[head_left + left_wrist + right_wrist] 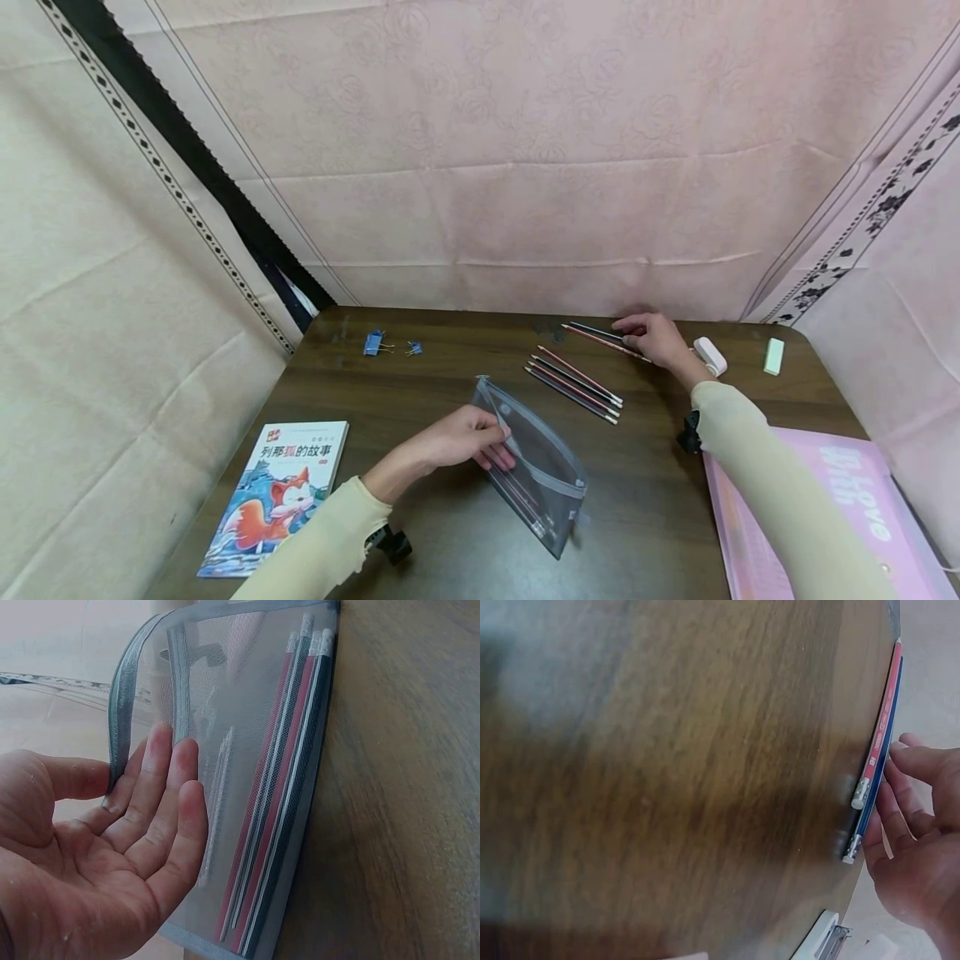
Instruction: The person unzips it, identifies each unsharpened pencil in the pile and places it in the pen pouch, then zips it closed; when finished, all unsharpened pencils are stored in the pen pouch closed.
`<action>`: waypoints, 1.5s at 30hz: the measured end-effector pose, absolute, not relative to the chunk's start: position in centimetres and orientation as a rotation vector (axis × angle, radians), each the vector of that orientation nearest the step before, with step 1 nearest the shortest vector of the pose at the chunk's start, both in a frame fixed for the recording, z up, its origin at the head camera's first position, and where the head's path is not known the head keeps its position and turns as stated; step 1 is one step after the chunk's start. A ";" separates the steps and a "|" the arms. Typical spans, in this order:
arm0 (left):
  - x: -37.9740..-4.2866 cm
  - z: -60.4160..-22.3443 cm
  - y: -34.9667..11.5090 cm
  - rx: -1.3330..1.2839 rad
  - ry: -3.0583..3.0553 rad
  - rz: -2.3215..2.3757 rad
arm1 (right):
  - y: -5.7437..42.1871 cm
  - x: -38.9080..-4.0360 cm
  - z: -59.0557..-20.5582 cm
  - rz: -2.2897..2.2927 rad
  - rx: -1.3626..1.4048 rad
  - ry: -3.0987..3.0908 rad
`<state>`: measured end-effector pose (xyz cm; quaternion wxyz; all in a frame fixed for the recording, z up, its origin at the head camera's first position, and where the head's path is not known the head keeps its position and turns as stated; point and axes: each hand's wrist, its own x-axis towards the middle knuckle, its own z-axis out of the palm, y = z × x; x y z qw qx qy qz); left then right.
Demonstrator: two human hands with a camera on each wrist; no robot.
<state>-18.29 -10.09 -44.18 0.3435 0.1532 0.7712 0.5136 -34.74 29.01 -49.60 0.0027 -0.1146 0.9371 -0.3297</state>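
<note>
My left hand (480,437) pinches the zipped edge of a grey mesh pencil pouch (551,467) between thumb and fingers, and the pouch is held tilted over the table. Several red and dark pencils (281,787) show through the mesh along its bottom edge. At the back of the table my right hand (654,337) reaches two pencils lying side by side, a red pencil (881,727) and a dark blue pencil (881,780). Its thumb and loosely bent fingers are right beside the blue one. Closer in, several more pencils (576,383) lie in a row behind the pouch.
Two blue binder clips (373,342) lie at the back left, and a fox storybook (277,500) at the front left. Right of my right hand are a white stapler-like object (709,356) and a pale green eraser-like block (774,356). A pink folder (847,500) lies under my right forearm.
</note>
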 end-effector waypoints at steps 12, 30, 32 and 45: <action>-18.1 -44.0 -10.3 0.407 2.012 1.336 | 29.5 -35.4 -50.2 -0.865 -0.382 2.994; -17.5 -43.5 -10.5 0.400 2.034 1.337 | 28.9 -35.5 -50.1 -0.675 -0.502 3.130; -17.6 -43.5 -10.5 0.405 2.040 1.330 | 29.1 -35.4 -50.1 -0.661 -0.545 3.155; -17.5 -43.5 -10.1 0.419 2.032 1.340 | 27.5 -31.9 -46.4 -0.814 -0.565 3.361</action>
